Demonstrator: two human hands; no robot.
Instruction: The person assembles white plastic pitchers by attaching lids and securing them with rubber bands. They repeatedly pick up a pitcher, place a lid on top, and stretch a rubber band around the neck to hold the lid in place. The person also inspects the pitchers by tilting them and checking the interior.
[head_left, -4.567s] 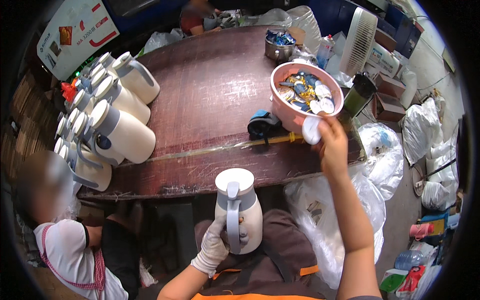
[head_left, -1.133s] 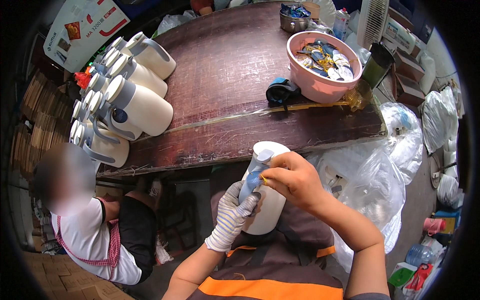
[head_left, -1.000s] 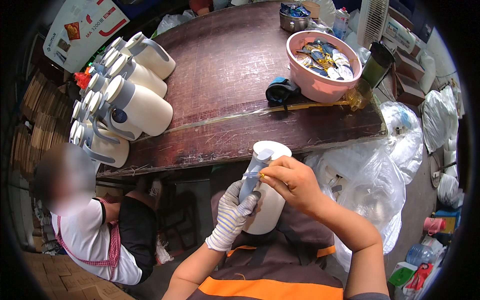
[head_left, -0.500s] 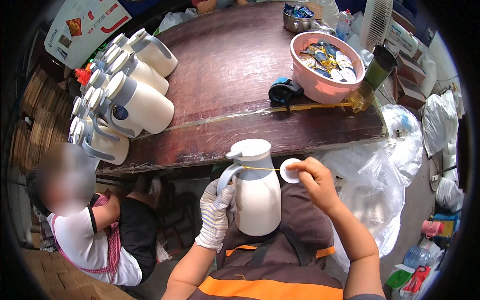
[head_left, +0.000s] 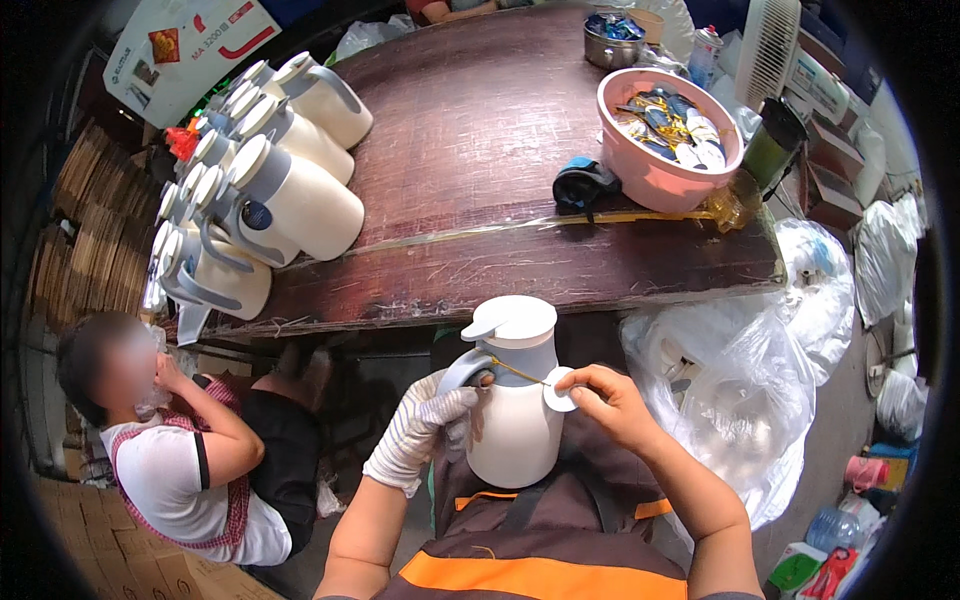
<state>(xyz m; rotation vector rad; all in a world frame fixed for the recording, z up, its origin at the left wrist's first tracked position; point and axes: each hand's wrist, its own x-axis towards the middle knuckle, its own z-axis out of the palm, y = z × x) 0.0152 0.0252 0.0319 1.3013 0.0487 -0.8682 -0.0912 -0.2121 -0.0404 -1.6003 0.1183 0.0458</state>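
Observation:
On my lap stands a white vacuum jug [head_left: 515, 440] with a grey collar, grey handle and white lid. My left hand [head_left: 422, 425], in a striped knit glove, is closed around the grey handle [head_left: 462, 372]. A thin gold string [head_left: 520, 372] loops at the handle and runs across the collar to a round white hang tag [head_left: 559, 396]. Between the thumb and fingers of my bare right hand [head_left: 612, 402] that tag is pinched, close against the jug's right side.
Several similar jugs [head_left: 310, 205] crowd the left of the dark wooden table [head_left: 470, 130]. At its right stands a pink tub [head_left: 670, 185] of tags, beside a black-and-blue roll [head_left: 583, 184]. Plastic bags [head_left: 740, 400] lie right of my lap. A person [head_left: 190, 450] sits at left.
My right hand has brought the tag down and left, closer to the jug, and the string now slants downward. The jug sits slightly lower. The seated person has raised a hand.

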